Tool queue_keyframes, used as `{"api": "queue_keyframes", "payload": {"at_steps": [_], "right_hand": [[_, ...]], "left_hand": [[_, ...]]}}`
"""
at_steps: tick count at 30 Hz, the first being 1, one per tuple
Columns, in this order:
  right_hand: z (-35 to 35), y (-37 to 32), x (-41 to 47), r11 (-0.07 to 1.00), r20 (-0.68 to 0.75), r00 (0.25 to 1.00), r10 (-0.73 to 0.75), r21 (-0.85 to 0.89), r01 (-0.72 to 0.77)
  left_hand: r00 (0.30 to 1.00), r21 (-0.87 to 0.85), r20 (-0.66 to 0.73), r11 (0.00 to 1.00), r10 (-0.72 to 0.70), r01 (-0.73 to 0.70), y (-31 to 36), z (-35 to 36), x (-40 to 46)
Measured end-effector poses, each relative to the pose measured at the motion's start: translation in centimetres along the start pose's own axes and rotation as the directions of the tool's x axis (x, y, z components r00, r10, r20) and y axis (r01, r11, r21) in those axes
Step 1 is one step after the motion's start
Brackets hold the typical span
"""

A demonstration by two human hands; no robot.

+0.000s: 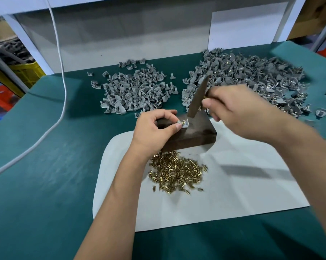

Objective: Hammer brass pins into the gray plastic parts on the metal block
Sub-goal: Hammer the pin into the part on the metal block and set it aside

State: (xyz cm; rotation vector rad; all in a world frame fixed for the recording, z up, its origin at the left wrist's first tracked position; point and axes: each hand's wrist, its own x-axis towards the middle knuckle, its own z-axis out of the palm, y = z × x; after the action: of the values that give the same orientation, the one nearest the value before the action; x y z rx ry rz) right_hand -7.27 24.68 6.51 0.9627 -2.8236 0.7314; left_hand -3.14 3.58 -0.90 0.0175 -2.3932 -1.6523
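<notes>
**Pins half-seated, hammer raised over the block**

Brass pins (182, 122) stand upright in a gray part (184, 125) on top of the metal block (192, 135), apparently not yet driven home. The right-hand pile (252, 79) shows brass glints, so it looks finished; the left pile (136, 91) and the loose pins (177, 174) suggest plenty remains. The left hand (154, 128) pinches the part between thumb and forefinger, just beside the pins. The right hand (239, 111) grips the hammer (197, 96), its head poised just above them.
</notes>
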Motion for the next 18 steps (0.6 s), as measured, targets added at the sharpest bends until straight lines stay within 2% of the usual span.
{"api": "queue_keyframes", "payload": {"at_steps": [2, 6, 7, 10, 12, 15, 16, 18], "right_hand": [[0.2, -0.9, 0.4, 0.995, 0.029, 0.999, -0.027, -0.1, 0.03], [0.3, -1.3, 0.3, 0.993, -0.216, 0.97, -0.114, -0.06, 0.104], [0.7, -1.5, 0.2, 0.989, -0.179, 0.978, -0.109, -0.122, 0.088], [1.6, -1.2, -0.2, 0.965, 0.051, 0.998, 0.048, -0.261, -0.033], [0.8, -0.9, -0.1, 0.956, 0.028, 0.999, 0.037, -0.29, -0.027], [0.4, -0.9, 0.0, 0.976, -0.245, 0.965, -0.095, -0.213, 0.043], [0.6, -1.3, 0.0, 0.979, -0.28, 0.954, -0.104, -0.2, 0.048], [1.9, -1.8, -0.2, 0.974, -0.135, 0.99, -0.039, -0.227, 0.008]], "left_hand": [[1.0, -0.011, 0.012, 1.0, -0.003, 0.003, 0.1, 0.0, 0.0], [1.0, 0.002, 0.008, 1.0, -0.019, 0.019, 0.2, -0.1, 0.1], [1.0, -0.001, 0.01, 1.0, -0.018, 0.018, 0.2, -0.2, 0.1], [1.0, -0.008, 0.013, 1.0, -0.017, 0.017, 0.2, -0.1, 0.0], [1.0, 0.005, 0.003, 1.0, -0.017, 0.017, 0.3, -0.1, 0.1], [1.0, 0.011, 0.003, 1.0, -0.018, 0.018, 0.4, -0.2, 0.1], [1.0, 0.011, 0.006, 1.0, -0.014, 0.014, 0.3, -0.2, 0.1], [1.0, -0.009, 0.005, 1.0, -0.012, 0.012, 0.2, -0.1, 0.0]]}}
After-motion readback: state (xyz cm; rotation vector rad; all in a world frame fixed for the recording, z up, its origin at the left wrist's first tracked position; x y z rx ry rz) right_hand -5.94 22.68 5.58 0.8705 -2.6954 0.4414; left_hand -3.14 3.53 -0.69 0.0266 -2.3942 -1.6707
